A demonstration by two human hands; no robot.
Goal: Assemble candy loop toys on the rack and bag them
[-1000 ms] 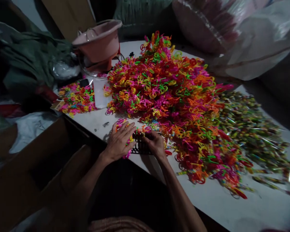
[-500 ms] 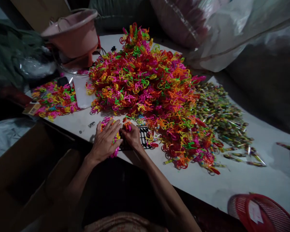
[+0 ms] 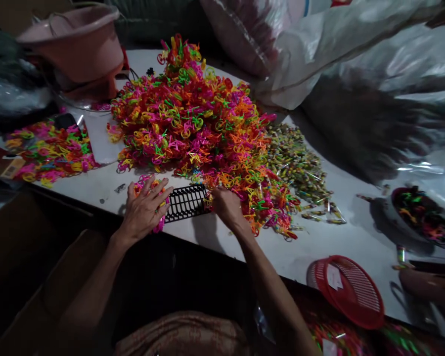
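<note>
My left hand lies with fingers spread over several pink and yellow plastic pieces at the left end of a black slotted rack. The rack's open slots show between my two hands. At its right end my right hand is closed, fingers bent downward by the near edge of a big heap of bright plastic bicycle-shaped pieces. Whatever is between its fingertips is hidden by the hand. A few yellow bits show beside those fingertips.
Wrapped, patterned small sticks are piled right of the heap. A pink basin stands back left, near a flat spread of coloured pieces. A red basket sits at the front right edge. Large plastic sacks border the back. Another person's hand shows far right.
My right hand has moved right, from beside my left hand to the rack's right end, uncovering the slots. My left hand stays on the pieces. The view has swung right.
</note>
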